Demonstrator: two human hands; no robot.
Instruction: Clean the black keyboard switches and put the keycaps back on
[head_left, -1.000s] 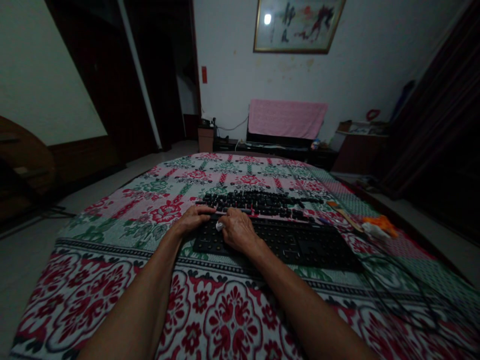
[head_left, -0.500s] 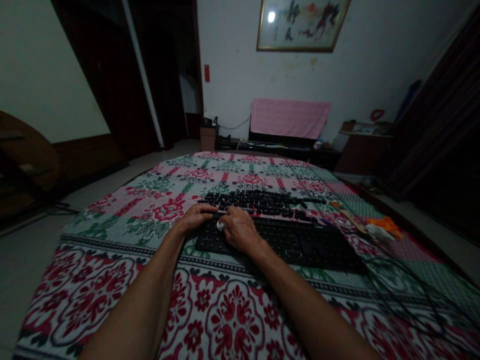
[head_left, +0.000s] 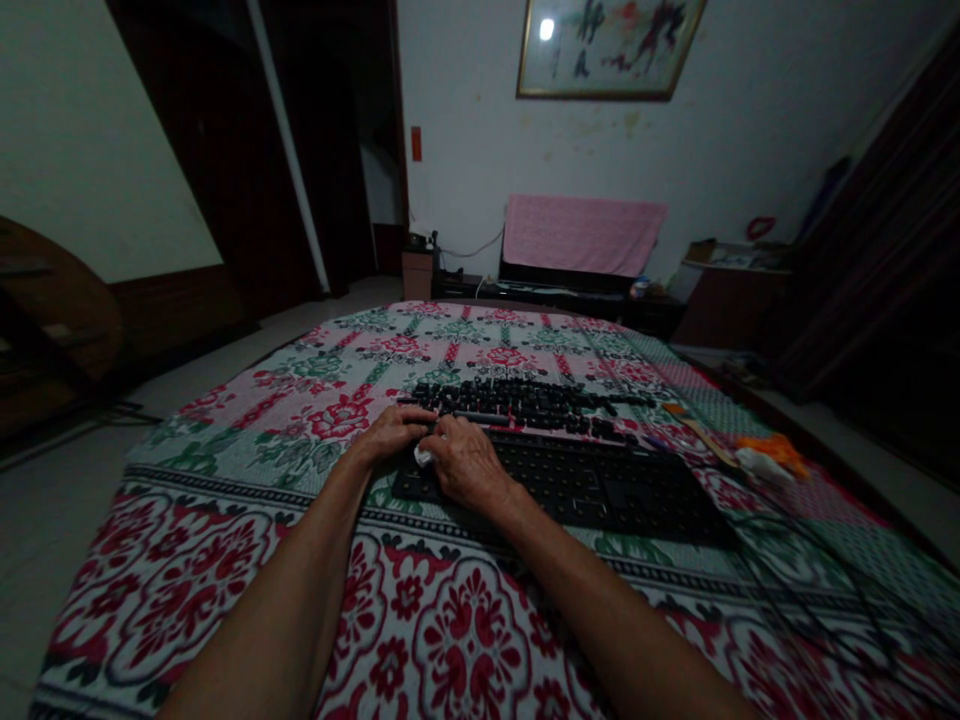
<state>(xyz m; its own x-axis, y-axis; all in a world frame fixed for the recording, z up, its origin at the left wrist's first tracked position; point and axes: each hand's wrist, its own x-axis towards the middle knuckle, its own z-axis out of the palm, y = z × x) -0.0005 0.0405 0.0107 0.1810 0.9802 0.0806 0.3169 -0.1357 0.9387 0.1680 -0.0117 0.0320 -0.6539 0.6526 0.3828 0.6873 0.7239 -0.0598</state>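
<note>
A black keyboard base (head_left: 622,495) with its keycaps off lies on the patterned cloth in front of me. My left hand (head_left: 391,432) is at its far left corner, fingers along the edge and thumb below, gripping it. My right hand (head_left: 466,462) is closed on a small wad of white tissue (head_left: 424,456), which touches the left part of the base. Loose black keycaps (head_left: 517,398) lie in a spread just beyond the base, with a long bar-shaped key (head_left: 484,419) nearest to my right fingers.
To the right lie a wooden-handled brush (head_left: 701,435), an orange cloth (head_left: 776,452) and a white crumpled piece (head_left: 761,466). A black cable (head_left: 817,580) loops over the floral tablecloth (head_left: 465,640). Against the far wall hangs a pink towel (head_left: 585,235) over a low cabinet.
My right hand has slid a little left over the base, taking the white tissue with it. My left hand has stayed at the corner.
</note>
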